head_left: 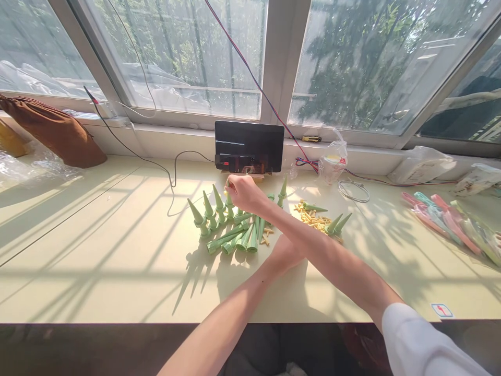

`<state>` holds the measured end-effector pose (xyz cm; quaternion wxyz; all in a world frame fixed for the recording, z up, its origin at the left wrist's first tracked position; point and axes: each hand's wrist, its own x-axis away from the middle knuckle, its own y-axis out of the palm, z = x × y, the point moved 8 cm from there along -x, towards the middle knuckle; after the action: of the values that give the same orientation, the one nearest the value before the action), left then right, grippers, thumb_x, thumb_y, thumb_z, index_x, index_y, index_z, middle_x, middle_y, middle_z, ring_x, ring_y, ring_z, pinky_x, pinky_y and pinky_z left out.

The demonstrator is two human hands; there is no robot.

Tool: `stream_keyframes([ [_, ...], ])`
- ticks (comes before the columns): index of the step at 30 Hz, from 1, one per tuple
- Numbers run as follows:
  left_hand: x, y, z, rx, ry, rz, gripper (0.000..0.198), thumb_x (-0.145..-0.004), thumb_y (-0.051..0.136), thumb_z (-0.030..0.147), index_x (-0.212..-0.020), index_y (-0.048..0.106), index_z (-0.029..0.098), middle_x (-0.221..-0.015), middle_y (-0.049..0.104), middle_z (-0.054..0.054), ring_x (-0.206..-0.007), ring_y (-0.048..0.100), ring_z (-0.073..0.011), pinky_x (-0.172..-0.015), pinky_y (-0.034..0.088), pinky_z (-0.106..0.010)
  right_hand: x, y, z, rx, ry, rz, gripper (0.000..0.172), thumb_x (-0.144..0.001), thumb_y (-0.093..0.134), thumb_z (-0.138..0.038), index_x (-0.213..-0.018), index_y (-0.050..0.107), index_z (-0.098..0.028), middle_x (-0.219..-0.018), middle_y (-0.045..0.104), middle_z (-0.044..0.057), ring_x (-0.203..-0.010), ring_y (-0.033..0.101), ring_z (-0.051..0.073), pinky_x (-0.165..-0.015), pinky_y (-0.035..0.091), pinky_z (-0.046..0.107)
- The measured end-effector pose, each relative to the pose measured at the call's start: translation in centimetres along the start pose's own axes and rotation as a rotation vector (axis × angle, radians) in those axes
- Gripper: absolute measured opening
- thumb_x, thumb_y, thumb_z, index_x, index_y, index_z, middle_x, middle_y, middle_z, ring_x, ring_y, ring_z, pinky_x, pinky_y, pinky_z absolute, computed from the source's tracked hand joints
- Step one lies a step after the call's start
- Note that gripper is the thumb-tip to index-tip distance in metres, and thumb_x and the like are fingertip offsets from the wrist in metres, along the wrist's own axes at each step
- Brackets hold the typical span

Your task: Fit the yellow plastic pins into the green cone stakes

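My right hand (242, 190) reaches across to the left, fingers closed round the top of a green plastic spike (229, 207) at the end of a standing row. More upright green spikes (209, 208) with collars near their bases make up that row. Under my right forearm lies my left hand (288, 251); its fingers are hidden. In front of the row lie several hollow green cones (233, 240), open ends toward me. A pile of small yellow T-shaped pieces (313, 218) is to the right, with a few green spikes (338, 224) on and beside it. Another spike (282, 192) stands farther back.
A dark tablet (249, 146) stands by the window, a cable (172, 172) running from its left. Right of it are a cup in a plastic bag (333, 162), a coiled cable (354, 191) and a yellow cutter (311, 139). Bagged pastel items (450, 219) lie far right; a brown bag (55, 133) sits left.
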<state>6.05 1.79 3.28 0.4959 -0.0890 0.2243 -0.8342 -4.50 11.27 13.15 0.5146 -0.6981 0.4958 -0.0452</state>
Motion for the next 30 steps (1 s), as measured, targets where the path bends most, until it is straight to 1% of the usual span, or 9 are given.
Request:
stream_keyframes([
  [5,-0.1,0.0,-0.2,-0.018,-0.006,0.012,0.033,-0.082,0.049,0.019,-0.073,0.017,0.021,-0.073,0.021,-0.001,-0.068,0.022,-0.0147,-0.060,0.015,-0.033,-0.1,0.2,0.2,0.009,0.009,-0.005,0.027,-0.092,0.049,-0.011,-0.068,0.042,-0.020,-0.066,0.049,0.000,-0.066,0.046,0.014,-0.059,0.032,0.024],
  [10,-0.1,0.1,-0.4,0.014,-0.009,0.006,0.032,-0.082,0.048,0.020,-0.073,0.018,0.021,-0.072,0.024,0.000,-0.068,0.023,-0.0146,-0.060,0.016,-0.032,-0.1,0.4,0.4,0.008,0.020,-0.016,0.027,-0.092,0.049,-0.011,-0.068,0.041,-0.020,-0.065,0.048,0.000,-0.065,0.045,0.013,-0.059,0.031,0.024],
  [15,0.1,-0.1,0.1,0.009,-0.012,0.014,0.032,-0.083,0.048,0.020,-0.074,0.017,0.021,-0.072,0.024,-0.001,-0.068,0.026,-0.0147,-0.060,0.017,-0.032,-0.1,0.5,0.5,0.007,0.031,-0.026,0.026,-0.093,0.049,-0.011,-0.069,0.044,-0.019,-0.067,0.050,0.001,-0.066,0.046,0.014,-0.060,0.032,0.025],
  [20,0.1,-0.2,0.3,0.018,0.015,0.017,0.031,-0.084,0.047,0.021,-0.073,0.018,0.022,-0.072,0.023,-0.001,-0.069,0.026,-0.0149,-0.059,0.018,-0.031,0.0,0.3,0.4,0.005,0.050,-0.025,0.023,-0.094,0.051,-0.014,-0.071,0.048,-0.018,-0.067,0.052,0.002,-0.068,0.048,0.014,-0.061,0.033,0.025],
  [23,0.0,-0.2,0.2,0.004,0.005,0.015,0.031,-0.084,0.048,0.020,-0.073,0.018,0.021,-0.071,0.023,-0.001,-0.069,0.027,-0.0151,-0.059,0.020,-0.031,0.2,0.1,0.4,-0.004,0.068,-0.031,0.017,-0.094,0.053,-0.016,-0.077,0.053,-0.016,-0.069,0.055,0.003,-0.071,0.051,0.015,-0.062,0.035,0.025],
  [26,0.1,-0.3,0.5,-0.002,0.028,0.025,0.030,-0.084,0.046,0.020,-0.073,0.019,0.022,-0.072,0.023,-0.001,-0.069,0.029,-0.0153,-0.059,0.022,-0.031,0.4,0.1,0.5,-0.002,0.086,-0.040,0.008,-0.094,0.055,-0.019,-0.088,0.057,-0.014,-0.072,0.057,0.005,-0.080,0.054,0.019,-0.063,0.037,0.025],
  [27,0.1,-0.3,0.6,-0.006,0.033,0.030,0.029,-0.084,0.045,0.020,-0.073,0.019,0.022,-0.072,0.023,-0.001,-0.069,0.029,-0.0154,-0.058,0.023,-0.030,0.4,0.0,0.5,0.000,0.091,-0.041,0.007,-0.095,0.054,-0.020,-0.093,0.058,-0.014,-0.072,0.057,0.005,-0.083,0.054,0.020,-0.064,0.038,0.025],
  [30,0.1,-0.4,0.7,-0.035,0.033,0.041,0.026,-0.084,0.045,0.022,-0.073,0.021,0.022,-0.071,0.027,-0.001,-0.069,0.033,-0.0158,-0.056,0.024,-0.030,0.5,0.1,0.7,-0.004,0.090,-0.034,0.014,-0.095,0.054,-0.022,-0.105,0.058,-0.012,-0.073,0.058,0.006,-0.086,0.056,0.022,-0.066,0.040,0.027],
])
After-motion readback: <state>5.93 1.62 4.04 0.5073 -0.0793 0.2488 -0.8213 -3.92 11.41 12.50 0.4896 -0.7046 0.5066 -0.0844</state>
